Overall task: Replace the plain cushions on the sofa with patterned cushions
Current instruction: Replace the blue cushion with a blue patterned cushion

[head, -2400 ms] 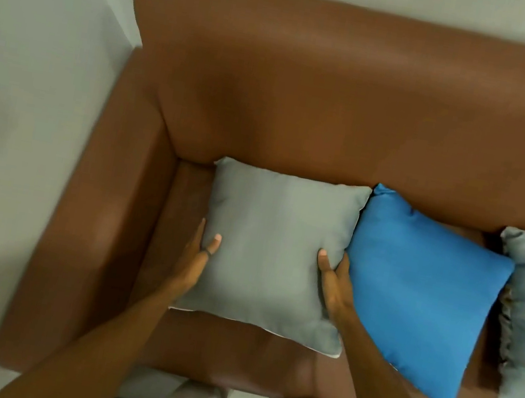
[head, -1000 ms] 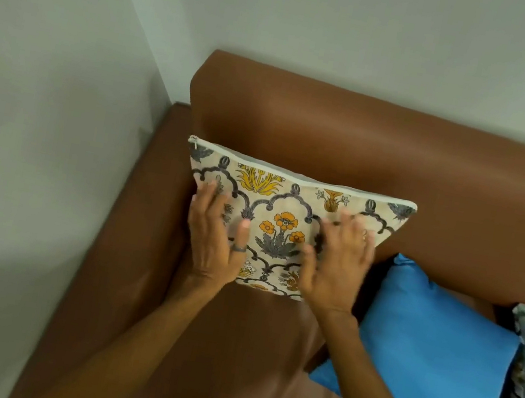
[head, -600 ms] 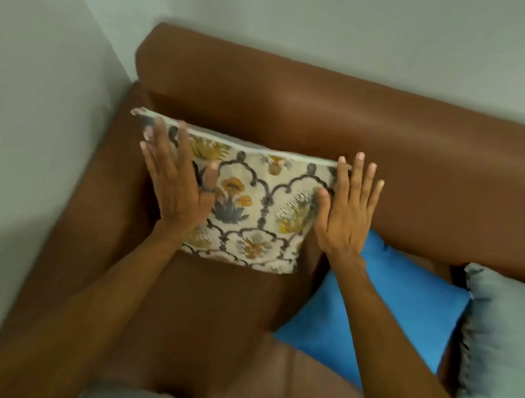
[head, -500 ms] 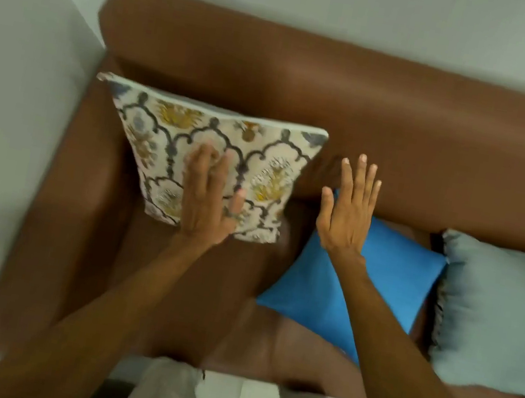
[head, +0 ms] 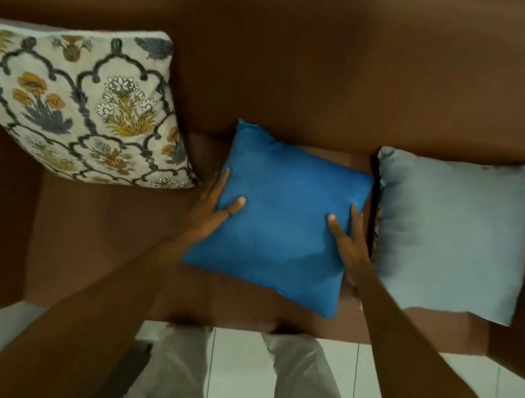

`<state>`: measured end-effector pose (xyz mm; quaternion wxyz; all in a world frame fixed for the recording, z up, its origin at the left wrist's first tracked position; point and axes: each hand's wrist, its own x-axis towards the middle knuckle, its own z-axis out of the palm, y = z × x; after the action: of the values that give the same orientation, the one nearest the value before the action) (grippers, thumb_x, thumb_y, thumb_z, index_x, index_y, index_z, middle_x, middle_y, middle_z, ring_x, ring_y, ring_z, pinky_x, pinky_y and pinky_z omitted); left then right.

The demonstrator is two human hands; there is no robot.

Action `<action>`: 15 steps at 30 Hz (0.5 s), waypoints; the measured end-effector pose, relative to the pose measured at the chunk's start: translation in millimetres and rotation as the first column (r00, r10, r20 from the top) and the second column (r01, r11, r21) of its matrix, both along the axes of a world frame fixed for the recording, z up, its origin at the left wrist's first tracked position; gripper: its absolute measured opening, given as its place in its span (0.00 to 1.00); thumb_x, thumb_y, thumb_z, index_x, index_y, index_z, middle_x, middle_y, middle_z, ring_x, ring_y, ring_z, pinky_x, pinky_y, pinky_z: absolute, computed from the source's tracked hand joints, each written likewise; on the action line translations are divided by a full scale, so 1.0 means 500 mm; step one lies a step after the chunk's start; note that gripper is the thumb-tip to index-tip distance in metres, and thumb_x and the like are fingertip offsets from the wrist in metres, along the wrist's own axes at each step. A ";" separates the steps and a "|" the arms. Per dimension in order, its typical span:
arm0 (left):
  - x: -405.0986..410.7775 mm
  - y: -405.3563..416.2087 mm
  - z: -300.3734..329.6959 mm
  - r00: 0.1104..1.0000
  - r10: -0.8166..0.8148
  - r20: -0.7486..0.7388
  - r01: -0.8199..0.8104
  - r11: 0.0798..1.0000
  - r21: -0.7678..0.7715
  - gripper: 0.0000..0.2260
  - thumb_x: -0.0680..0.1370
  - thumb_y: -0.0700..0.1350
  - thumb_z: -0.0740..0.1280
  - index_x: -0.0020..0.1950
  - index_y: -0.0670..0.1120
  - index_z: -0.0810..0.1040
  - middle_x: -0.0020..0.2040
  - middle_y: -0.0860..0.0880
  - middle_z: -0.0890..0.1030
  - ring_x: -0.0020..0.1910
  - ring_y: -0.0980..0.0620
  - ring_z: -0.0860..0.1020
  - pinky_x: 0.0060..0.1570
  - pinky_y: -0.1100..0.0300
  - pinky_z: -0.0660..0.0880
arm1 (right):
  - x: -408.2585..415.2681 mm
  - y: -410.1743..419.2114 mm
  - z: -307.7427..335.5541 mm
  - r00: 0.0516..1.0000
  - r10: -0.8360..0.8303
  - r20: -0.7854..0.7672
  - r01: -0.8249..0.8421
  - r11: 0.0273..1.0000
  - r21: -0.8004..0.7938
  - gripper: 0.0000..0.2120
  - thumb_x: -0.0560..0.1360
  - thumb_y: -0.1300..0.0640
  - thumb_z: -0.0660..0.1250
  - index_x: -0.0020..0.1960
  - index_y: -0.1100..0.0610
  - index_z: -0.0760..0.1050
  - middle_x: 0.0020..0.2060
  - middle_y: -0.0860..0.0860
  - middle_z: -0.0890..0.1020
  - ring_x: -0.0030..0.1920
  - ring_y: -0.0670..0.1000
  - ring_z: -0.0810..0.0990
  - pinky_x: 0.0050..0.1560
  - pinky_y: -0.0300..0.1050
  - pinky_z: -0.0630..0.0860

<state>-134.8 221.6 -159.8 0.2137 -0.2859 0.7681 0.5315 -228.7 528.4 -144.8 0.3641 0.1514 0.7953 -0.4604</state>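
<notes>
Left hand [head: 214,206]: I see its grip closed on the left edge of the blue cushion [head: 281,215], thumb on top.
Right hand [head: 349,244]: its grip is closed on the right edge of the same cushion, thumb on top.
Blue cushion: it lies in the middle of the brown sofa [head: 310,68] seat, a little tilted.
Patterned cushion [head: 76,98]: it leans at the left end, apart from the blue one.
Grey cushion [head: 450,230]: at the right end, just beside my right hand.
Floor [head: 291,394]: white tiles under my legs.
</notes>
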 end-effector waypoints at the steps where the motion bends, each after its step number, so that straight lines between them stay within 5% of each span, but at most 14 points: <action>1: 0.000 -0.007 0.025 0.999 0.046 -0.009 -0.045 0.997 0.057 0.40 0.75 0.73 0.66 0.83 0.66 0.54 0.87 0.56 0.51 0.84 0.56 0.51 0.85 0.47 0.50 | -0.006 0.011 0.023 0.999 0.040 0.000 -0.040 0.999 0.005 0.35 0.83 0.40 0.67 0.86 0.44 0.59 0.88 0.45 0.51 0.87 0.49 0.51 0.88 0.54 0.53; 3: -0.008 -0.023 0.096 0.996 0.084 -0.010 -0.082 0.989 0.126 0.49 0.67 0.81 0.63 0.83 0.60 0.63 0.87 0.56 0.53 0.85 0.55 0.52 0.85 0.43 0.52 | -0.028 0.038 0.068 0.999 0.044 0.015 -0.043 0.996 -0.084 0.27 0.86 0.45 0.65 0.83 0.49 0.67 0.87 0.48 0.58 0.85 0.49 0.59 0.87 0.54 0.57; 5: -0.008 -0.052 0.141 0.992 0.124 -0.037 -0.113 0.970 0.217 0.65 0.59 0.87 0.59 0.82 0.42 0.64 0.86 0.44 0.58 0.84 0.46 0.58 0.83 0.44 0.54 | -0.049 0.069 0.106 0.995 -0.077 0.067 0.093 0.953 -0.289 0.21 0.88 0.54 0.61 0.79 0.59 0.71 0.78 0.57 0.74 0.74 0.50 0.76 0.82 0.51 0.68; 6: 0.002 -0.067 0.153 0.975 0.212 -0.071 -0.182 0.937 0.299 0.61 0.64 0.84 0.60 0.81 0.38 0.66 0.82 0.41 0.66 0.80 0.45 0.67 0.80 0.45 0.62 | -0.059 0.082 0.123 0.987 -0.148 0.056 0.159 0.925 -0.344 0.19 0.87 0.56 0.60 0.75 0.62 0.73 0.67 0.58 0.83 0.63 0.46 0.84 0.73 0.45 0.77; 8: 0.023 -0.088 0.175 0.910 0.395 -0.124 -0.323 0.866 0.382 0.32 0.82 0.68 0.56 0.72 0.46 0.77 0.65 0.47 0.83 0.57 0.51 0.84 0.54 0.53 0.81 | -0.084 0.085 0.156 0.964 -0.264 0.031 0.257 0.894 -0.366 0.13 0.88 0.54 0.56 0.61 0.59 0.78 0.41 0.48 0.86 0.39 0.42 0.85 0.44 0.36 0.82; 10: 0.024 -0.091 0.170 0.859 0.500 -0.108 -0.398 0.786 0.474 0.27 0.86 0.61 0.46 0.62 0.51 0.82 0.48 0.52 0.86 0.40 0.54 0.83 0.35 0.60 0.79 | -0.116 0.045 0.186 0.951 -0.307 0.025 0.293 0.877 -0.381 0.22 0.89 0.44 0.52 0.51 0.55 0.78 0.32 0.46 0.80 0.34 0.47 0.77 0.37 0.40 0.75; 15: -0.089 -0.070 0.168 0.818 0.555 -0.151 -0.448 0.779 0.439 0.25 0.85 0.63 0.51 0.57 0.48 0.80 0.36 0.53 0.81 0.33 0.54 0.77 0.34 0.58 0.73 | -0.195 -0.058 0.167 0.911 -0.407 -0.063 0.341 0.832 -0.438 0.28 0.88 0.39 0.55 0.69 0.60 0.81 0.63 0.55 0.87 0.65 0.56 0.86 0.68 0.56 0.82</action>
<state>-179.3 186.5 -76.0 0.0071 -0.3585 0.5650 0.7431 -326.2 499.6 -61.4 0.2281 0.1870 0.6586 -0.6923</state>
